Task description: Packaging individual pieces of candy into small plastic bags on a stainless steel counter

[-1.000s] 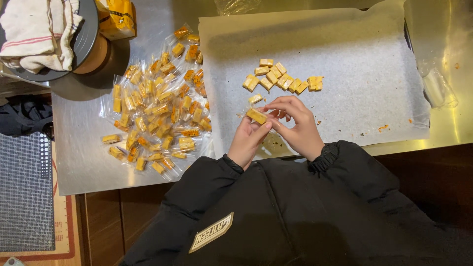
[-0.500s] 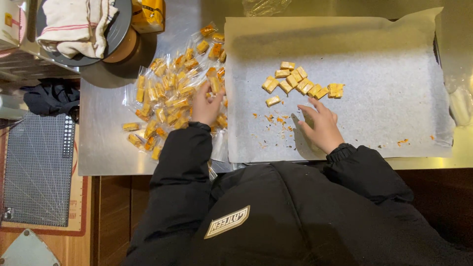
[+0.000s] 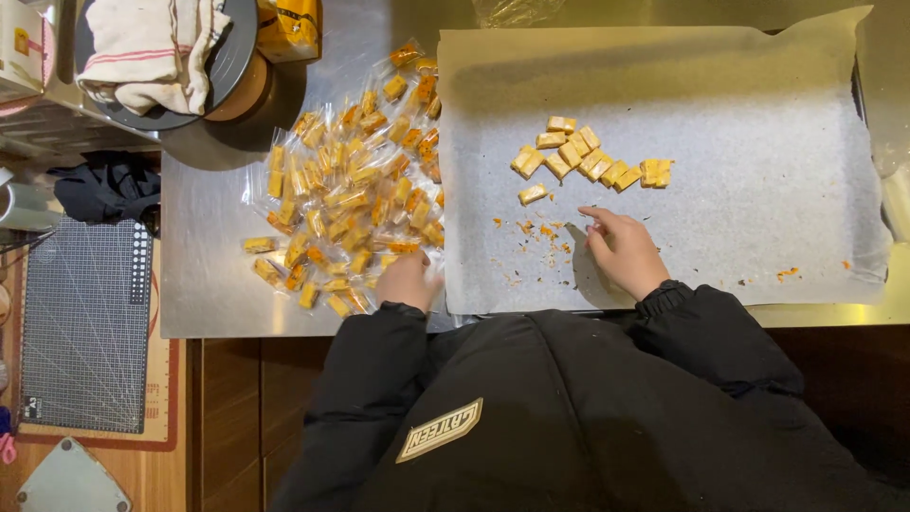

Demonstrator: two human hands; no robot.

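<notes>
On the far left of the steel counter lies my gridded cutting mat, with a folded towel on a dark round pan above it. Next comes the heap of wrapped candies in clear packets. My left hand rests palm-down at the heap's near edge; whether its fingers have hold of a packet I cannot tell. Right of that, on the baking paper, my right hand lies loosely spread and holds nothing, just below the row of unwrapped candy pieces, among orange crumbs.
</notes>
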